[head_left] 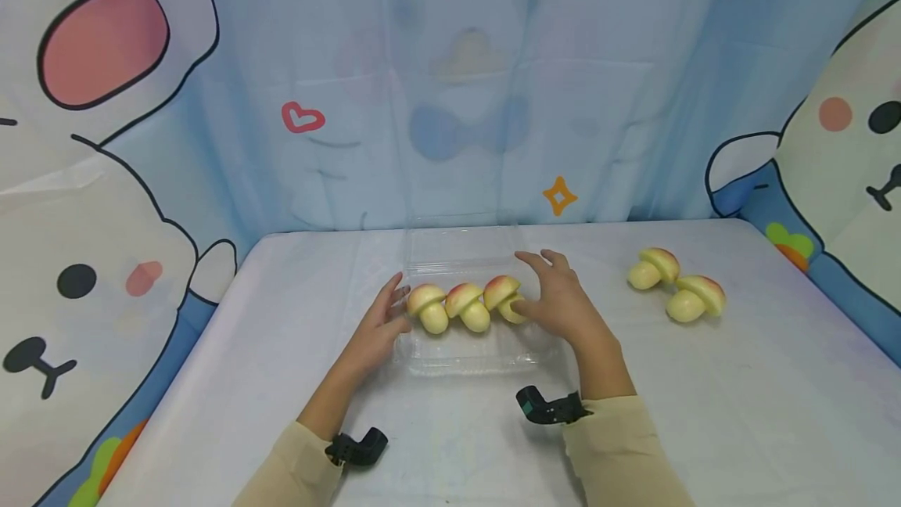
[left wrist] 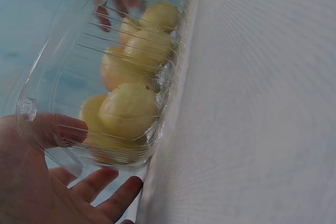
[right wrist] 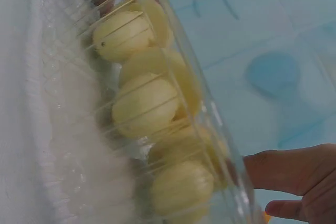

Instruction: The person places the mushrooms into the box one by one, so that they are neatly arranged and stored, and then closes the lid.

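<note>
While both hands flank the clear plastic container [head_left: 486, 354] at frame centre, left hand [head_left: 376, 327] lies flat against its left end, fingers straight, gripping nothing. Three toy mushrooms [head_left: 468, 305] sit in a row inside it. Right hand [head_left: 559, 300] sits at the right end, fingers relaxed and spread, thumb touching the rightmost mushroom, no visible grip. Two more mushrooms [head_left: 677, 284] lie on the white table [head_left: 774, 413], right of centre.
</note>
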Demonstrator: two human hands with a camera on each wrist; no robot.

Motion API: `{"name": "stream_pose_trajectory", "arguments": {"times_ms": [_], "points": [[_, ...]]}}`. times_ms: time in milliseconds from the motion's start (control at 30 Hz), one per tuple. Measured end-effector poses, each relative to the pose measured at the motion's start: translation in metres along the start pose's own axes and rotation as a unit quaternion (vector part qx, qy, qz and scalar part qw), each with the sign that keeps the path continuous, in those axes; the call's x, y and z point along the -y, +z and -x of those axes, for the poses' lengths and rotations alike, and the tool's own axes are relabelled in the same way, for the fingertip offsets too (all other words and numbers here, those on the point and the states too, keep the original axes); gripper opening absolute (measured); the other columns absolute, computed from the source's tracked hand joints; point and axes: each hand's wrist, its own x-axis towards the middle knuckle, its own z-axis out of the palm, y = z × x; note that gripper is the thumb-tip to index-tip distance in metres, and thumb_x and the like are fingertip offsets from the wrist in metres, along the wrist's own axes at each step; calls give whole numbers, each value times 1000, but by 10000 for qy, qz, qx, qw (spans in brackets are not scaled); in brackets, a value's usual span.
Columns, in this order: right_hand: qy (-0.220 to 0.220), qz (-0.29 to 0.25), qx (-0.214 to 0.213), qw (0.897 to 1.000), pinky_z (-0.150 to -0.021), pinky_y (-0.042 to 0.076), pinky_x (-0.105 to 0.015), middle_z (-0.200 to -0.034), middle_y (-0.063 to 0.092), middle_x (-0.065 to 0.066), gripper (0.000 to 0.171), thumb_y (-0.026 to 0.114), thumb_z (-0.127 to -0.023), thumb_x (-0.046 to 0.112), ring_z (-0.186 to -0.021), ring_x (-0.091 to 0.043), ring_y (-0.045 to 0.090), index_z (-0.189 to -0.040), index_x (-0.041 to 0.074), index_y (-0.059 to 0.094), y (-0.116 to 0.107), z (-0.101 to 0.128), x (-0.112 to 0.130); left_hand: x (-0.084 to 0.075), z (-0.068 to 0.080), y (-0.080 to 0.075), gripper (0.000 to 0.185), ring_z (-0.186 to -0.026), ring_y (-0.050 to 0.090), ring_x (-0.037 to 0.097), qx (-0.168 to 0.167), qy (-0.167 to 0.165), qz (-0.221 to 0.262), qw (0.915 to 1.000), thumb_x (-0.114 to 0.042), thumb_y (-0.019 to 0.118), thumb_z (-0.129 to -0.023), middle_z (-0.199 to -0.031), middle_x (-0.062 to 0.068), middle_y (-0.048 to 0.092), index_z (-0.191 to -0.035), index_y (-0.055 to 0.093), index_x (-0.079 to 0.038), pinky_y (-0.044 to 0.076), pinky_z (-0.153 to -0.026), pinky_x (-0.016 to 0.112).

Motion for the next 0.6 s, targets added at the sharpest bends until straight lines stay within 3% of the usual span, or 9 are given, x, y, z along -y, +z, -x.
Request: {"name": "stream_pose_trajectory", "arguments": {"times_ms": [267,600], "points": [[91,-145,-477,9987,-110,37,-74,-166,17,-32,79,72,-92,19,-149,-58,24,-161,10,34,-13,5,1,1,-1,0,87,-151,36,45,11,-11,26,10000,-3,52,-86,-165,23,34,-166,18,-10,31,-122,62],[-1,-301,-1594,9868,-109,37,-74,-162,22,-34,72,71,-93,14,-146,-61,26,-157,8,39,-27,11,-7,1,0,0,87,-152,35,44,20,-43,-14,10000,-3,52,-86,-166,21,35,-166,18,-12,29,-122,63]]}}
